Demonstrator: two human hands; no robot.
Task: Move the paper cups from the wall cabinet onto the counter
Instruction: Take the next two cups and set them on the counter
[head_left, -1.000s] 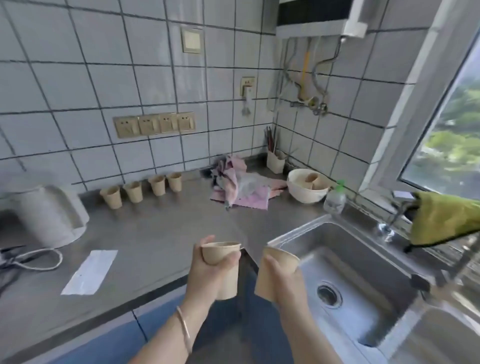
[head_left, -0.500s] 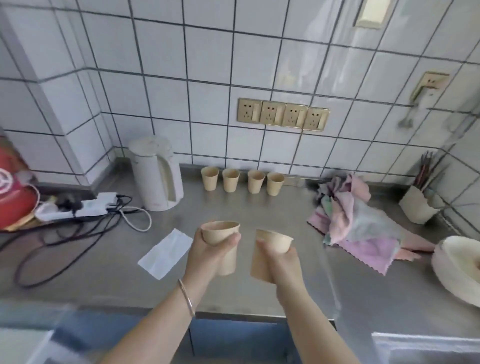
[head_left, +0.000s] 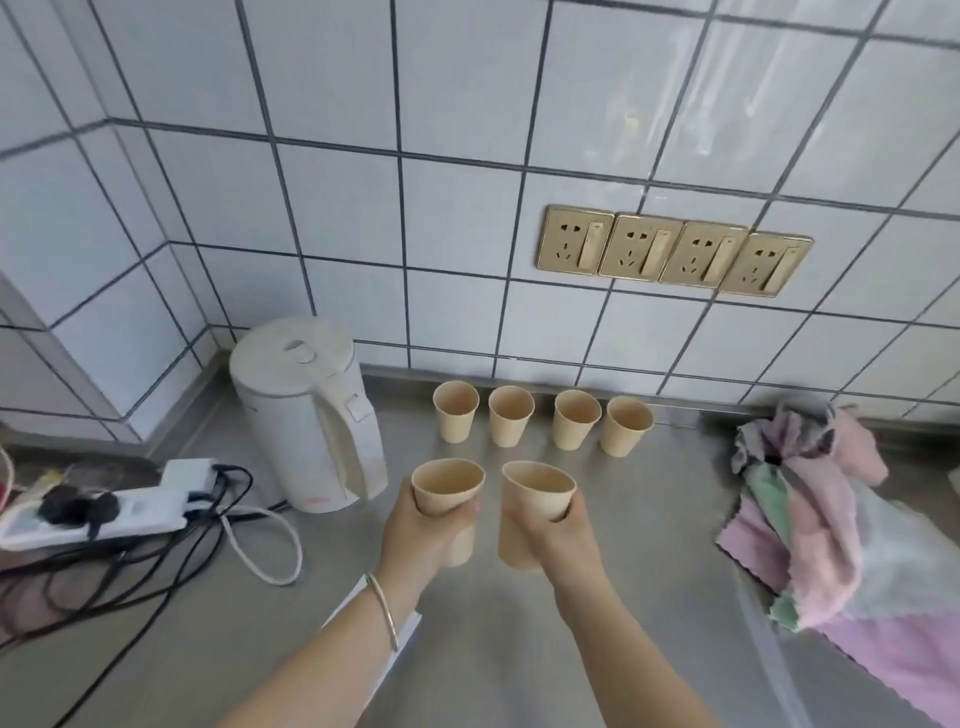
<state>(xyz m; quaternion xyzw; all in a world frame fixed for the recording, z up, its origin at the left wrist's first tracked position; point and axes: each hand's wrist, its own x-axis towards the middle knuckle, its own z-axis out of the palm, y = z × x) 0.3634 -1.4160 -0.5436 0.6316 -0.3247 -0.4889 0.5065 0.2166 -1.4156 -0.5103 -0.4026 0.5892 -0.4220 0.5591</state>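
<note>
Each hand carried one tan, tapered paper cup above the grey steel counter (head_left: 597, 519): the left hand (head_left: 421, 530) was wrapped around the left cup (head_left: 448, 491), and the right hand (head_left: 558, 525) was closed around the right cup (head_left: 537, 493), which leaned slightly toward the right. Both cups hung mouth-up, just in front of a row of four matching tan paper cups (head_left: 543, 418) that stood upright along the foot of the white tiled wall (head_left: 467, 260). The wall cabinet itself was out of view. The step in hand looked like setting this pair down, and it would go best if both cups were lowered straight and level, the right one righted first, onto the bare steel just short of the row so a second line could begin. Thin paper walls dent easily, so a light hold near the middle seemed wiser than a squeeze at the rim. The white plastic electric kettle (head_left: 306, 415) stood near the left hand, and the heap of pink and green cloths (head_left: 810, 514) lay well apart to the right; keeping the left cup off the kettle's handle mattered most.
</note>
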